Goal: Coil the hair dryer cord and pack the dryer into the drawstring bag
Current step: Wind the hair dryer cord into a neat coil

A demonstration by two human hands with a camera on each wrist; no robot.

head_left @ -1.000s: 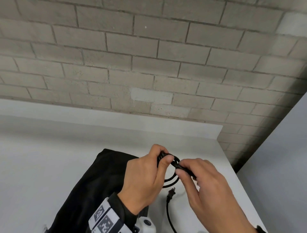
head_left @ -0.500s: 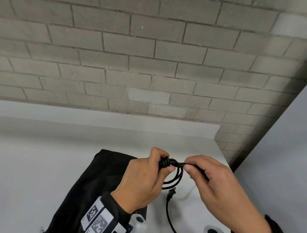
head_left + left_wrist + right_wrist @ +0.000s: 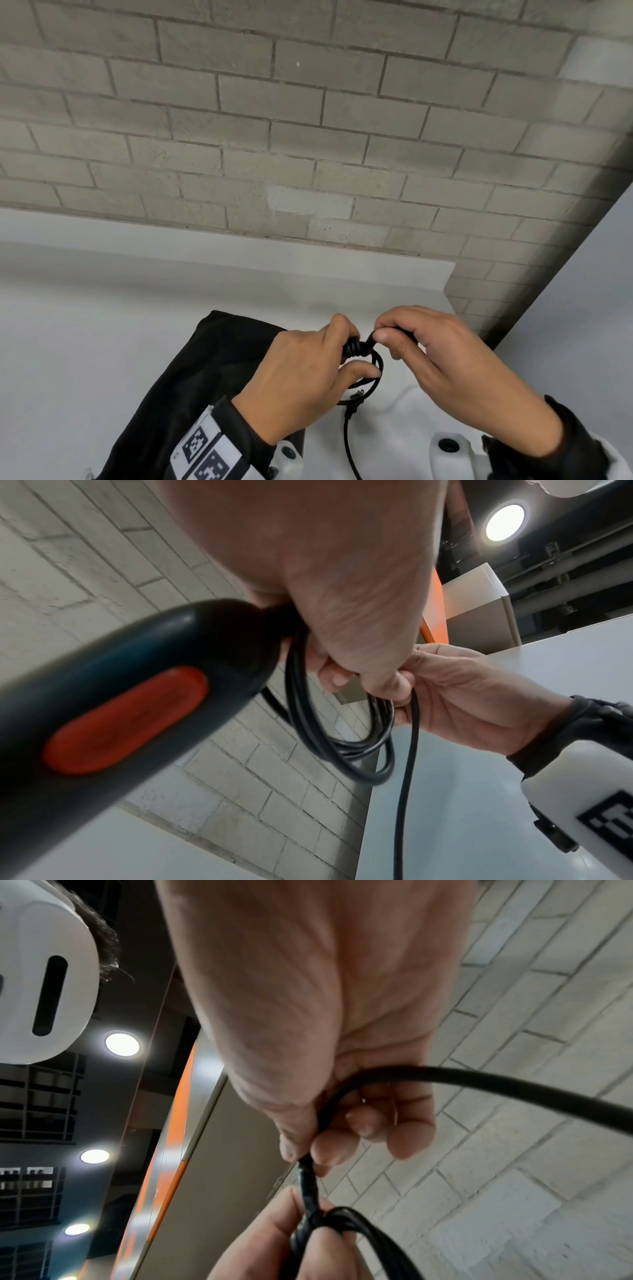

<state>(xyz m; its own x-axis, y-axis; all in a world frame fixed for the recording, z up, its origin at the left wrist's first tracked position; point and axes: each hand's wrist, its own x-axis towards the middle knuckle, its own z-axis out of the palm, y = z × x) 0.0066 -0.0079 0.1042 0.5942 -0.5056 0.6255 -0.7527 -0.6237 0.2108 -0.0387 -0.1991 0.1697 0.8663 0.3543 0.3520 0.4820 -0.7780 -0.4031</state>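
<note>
Pinching the smooth black cord point(image 3: 359, 373), left hand point(image 3: 301, 380) grips round loops, right hand point(image 3: 445, 370) one strand.

Hair dryer point(image 3: 113, 696) blurred and cut off by the left and lower edges in the left wrist view, hidden in the head view. Drawstring bag point(image 3: 205, 377) partly covered by the left hand point(image 3: 301, 380) near the counter's point(image 3: 85, 342) front edge. Cord point(image 3: 349, 442) cut off at the bottom edge, wraps hidden inside both hands.
</note>
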